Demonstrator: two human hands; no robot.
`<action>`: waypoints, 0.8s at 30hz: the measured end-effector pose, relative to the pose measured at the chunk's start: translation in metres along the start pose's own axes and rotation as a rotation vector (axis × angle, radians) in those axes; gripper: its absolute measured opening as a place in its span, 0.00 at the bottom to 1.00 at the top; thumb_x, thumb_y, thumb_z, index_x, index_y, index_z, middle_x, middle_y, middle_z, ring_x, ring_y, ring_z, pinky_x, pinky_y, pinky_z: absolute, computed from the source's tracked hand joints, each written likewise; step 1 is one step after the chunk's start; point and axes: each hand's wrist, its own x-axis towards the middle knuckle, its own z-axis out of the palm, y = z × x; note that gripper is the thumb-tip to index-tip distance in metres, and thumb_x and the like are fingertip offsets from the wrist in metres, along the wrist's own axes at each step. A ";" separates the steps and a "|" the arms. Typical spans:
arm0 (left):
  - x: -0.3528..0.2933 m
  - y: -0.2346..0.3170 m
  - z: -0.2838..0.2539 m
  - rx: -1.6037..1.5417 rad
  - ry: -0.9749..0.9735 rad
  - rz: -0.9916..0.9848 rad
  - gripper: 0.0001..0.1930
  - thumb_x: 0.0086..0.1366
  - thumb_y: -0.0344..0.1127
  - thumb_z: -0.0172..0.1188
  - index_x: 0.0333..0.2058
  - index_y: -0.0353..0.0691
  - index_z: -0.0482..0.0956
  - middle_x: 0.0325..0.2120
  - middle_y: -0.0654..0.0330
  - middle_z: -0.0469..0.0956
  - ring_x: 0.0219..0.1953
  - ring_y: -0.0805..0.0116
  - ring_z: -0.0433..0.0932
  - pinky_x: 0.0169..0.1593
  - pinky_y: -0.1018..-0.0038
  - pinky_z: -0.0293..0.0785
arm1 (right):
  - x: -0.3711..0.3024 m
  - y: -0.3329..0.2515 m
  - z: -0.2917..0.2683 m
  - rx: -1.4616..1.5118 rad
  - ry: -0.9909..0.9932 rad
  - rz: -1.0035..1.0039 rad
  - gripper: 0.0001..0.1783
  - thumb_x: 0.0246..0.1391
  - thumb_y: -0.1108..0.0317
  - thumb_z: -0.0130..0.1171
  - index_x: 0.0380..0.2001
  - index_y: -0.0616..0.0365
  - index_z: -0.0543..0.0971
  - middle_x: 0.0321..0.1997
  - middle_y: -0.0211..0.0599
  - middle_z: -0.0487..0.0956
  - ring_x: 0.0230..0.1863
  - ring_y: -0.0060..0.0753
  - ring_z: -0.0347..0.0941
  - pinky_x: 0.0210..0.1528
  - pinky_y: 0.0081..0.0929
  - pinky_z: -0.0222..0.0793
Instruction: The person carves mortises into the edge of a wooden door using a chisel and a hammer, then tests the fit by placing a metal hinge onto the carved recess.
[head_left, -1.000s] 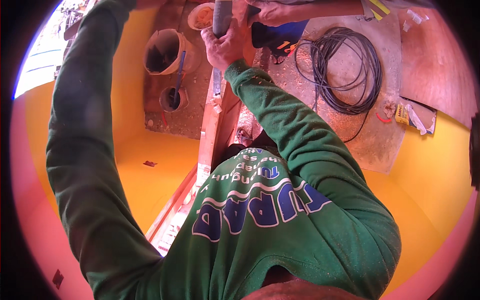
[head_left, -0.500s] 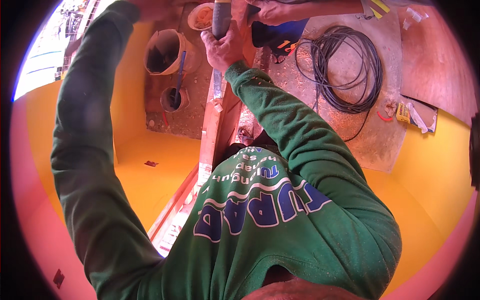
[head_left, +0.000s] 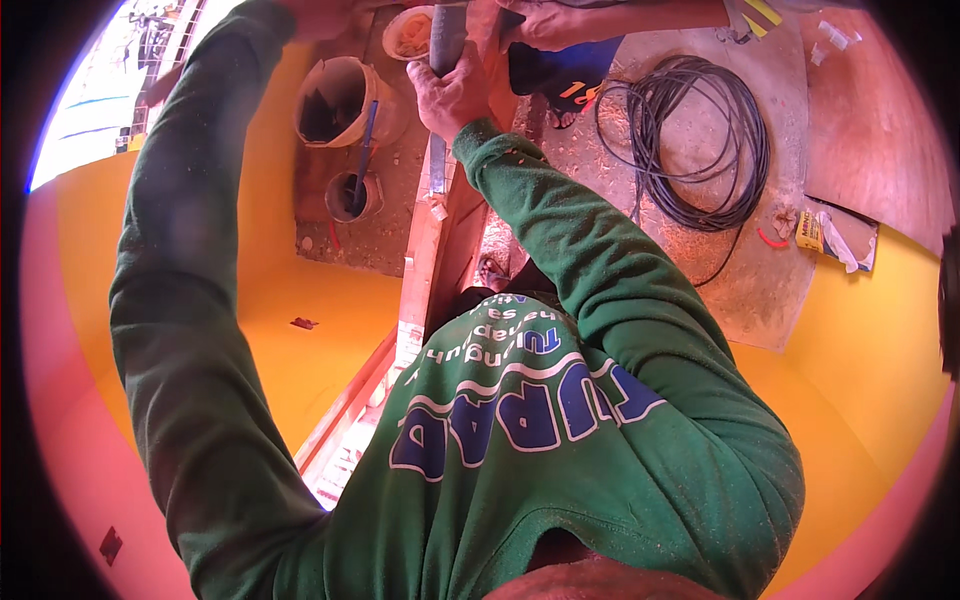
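My right hand (head_left: 452, 98) is closed around a dark grey, rounded handle (head_left: 448, 38) at the top centre. The far end of the handle leaves the picture, so the kind of tool cannot be told. Below that hand, a narrow grey strip (head_left: 437, 165) runs along a wooden beam (head_left: 418, 275). My left arm stretches far up the left side. At the top edge my left hand (head_left: 325, 18) is dim and cut off, its fingers not clear. A co-worker's hand (head_left: 540, 24) reaches in from the right, close to the beam's far end.
Left of the beam stand a large stained bucket (head_left: 390, 112), a smaller container (head_left: 374, 195) holding a blue stick (head_left: 368, 130), and a pale tub (head_left: 392, 36). Coiled black cable (head_left: 752, 150) lies on the floor at right, near a torn yellow-and-white packet (head_left: 845, 240) and a board (head_left: 880, 120).
The view has shifted slightly, so most things sit a little further right. My right hand keeps its hold on the handle, and my left arm is a little further right.
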 end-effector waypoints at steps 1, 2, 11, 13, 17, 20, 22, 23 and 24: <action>-0.001 -0.001 0.002 -0.010 -0.013 -0.010 0.13 0.52 0.32 0.49 0.38 0.44 0.74 0.23 0.53 0.73 0.28 0.55 0.72 0.34 0.67 0.66 | -0.001 -0.001 0.000 0.013 -0.031 0.029 0.20 0.39 0.64 0.59 0.33 0.60 0.64 0.23 0.45 0.73 0.25 0.43 0.72 0.29 0.34 0.67; -0.003 -0.002 0.003 -0.021 -0.027 -0.020 0.13 0.52 0.32 0.49 0.38 0.44 0.74 0.23 0.53 0.73 0.28 0.55 0.72 0.33 0.67 0.67 | 0.000 0.000 0.001 0.017 -0.038 0.029 0.20 0.39 0.64 0.59 0.33 0.60 0.64 0.23 0.45 0.73 0.25 0.43 0.72 0.29 0.34 0.67; -0.005 0.027 -0.017 0.016 0.090 -0.003 0.09 0.54 0.31 0.48 0.33 0.40 0.74 0.21 0.52 0.72 0.24 0.58 0.71 0.30 0.67 0.64 | -0.003 -0.001 0.000 0.021 -0.001 0.005 0.19 0.40 0.65 0.59 0.33 0.60 0.64 0.24 0.45 0.73 0.25 0.45 0.72 0.29 0.35 0.67; -0.005 0.025 -0.019 0.003 0.090 -0.035 0.08 0.53 0.31 0.48 0.32 0.40 0.73 0.21 0.52 0.72 0.24 0.58 0.71 0.30 0.67 0.64 | 0.000 -0.001 0.000 0.044 -0.004 -0.022 0.18 0.40 0.66 0.59 0.32 0.60 0.64 0.24 0.46 0.73 0.25 0.46 0.72 0.28 0.35 0.67; -0.005 0.021 -0.010 -0.131 0.110 -0.147 0.08 0.53 0.31 0.47 0.32 0.39 0.73 0.20 0.52 0.72 0.24 0.58 0.71 0.30 0.67 0.64 | -0.008 -0.005 -0.002 0.056 -0.025 0.017 0.18 0.40 0.65 0.59 0.32 0.59 0.63 0.23 0.44 0.72 0.25 0.44 0.72 0.29 0.35 0.66; -0.008 0.020 -0.009 -0.087 0.114 -0.107 0.08 0.53 0.30 0.47 0.31 0.39 0.73 0.20 0.52 0.72 0.24 0.58 0.71 0.29 0.67 0.64 | -0.006 -0.006 -0.004 0.083 -0.022 0.028 0.19 0.39 0.65 0.59 0.32 0.60 0.63 0.22 0.41 0.71 0.23 0.40 0.71 0.28 0.33 0.66; -0.008 0.032 -0.016 -0.137 0.139 -0.059 0.08 0.53 0.30 0.47 0.31 0.39 0.73 0.20 0.52 0.72 0.24 0.58 0.71 0.29 0.67 0.64 | 0.009 -0.002 -0.006 0.139 0.155 -0.108 0.19 0.38 0.66 0.60 0.32 0.59 0.63 0.21 0.38 0.70 0.22 0.36 0.69 0.27 0.29 0.65; -0.006 0.041 -0.022 -0.137 0.140 -0.053 0.08 0.53 0.30 0.47 0.31 0.39 0.73 0.20 0.52 0.72 0.24 0.58 0.71 0.29 0.67 0.64 | 0.020 0.004 -0.010 0.112 0.183 -0.172 0.19 0.38 0.66 0.60 0.31 0.59 0.64 0.21 0.36 0.70 0.21 0.34 0.68 0.26 0.29 0.64; -0.006 0.056 -0.031 -0.141 0.152 -0.183 0.08 0.52 0.30 0.47 0.30 0.39 0.73 0.20 0.52 0.72 0.24 0.58 0.72 0.29 0.67 0.64 | 0.020 -0.002 -0.021 0.107 0.185 -0.169 0.19 0.38 0.66 0.60 0.31 0.59 0.64 0.21 0.36 0.70 0.21 0.34 0.68 0.26 0.29 0.64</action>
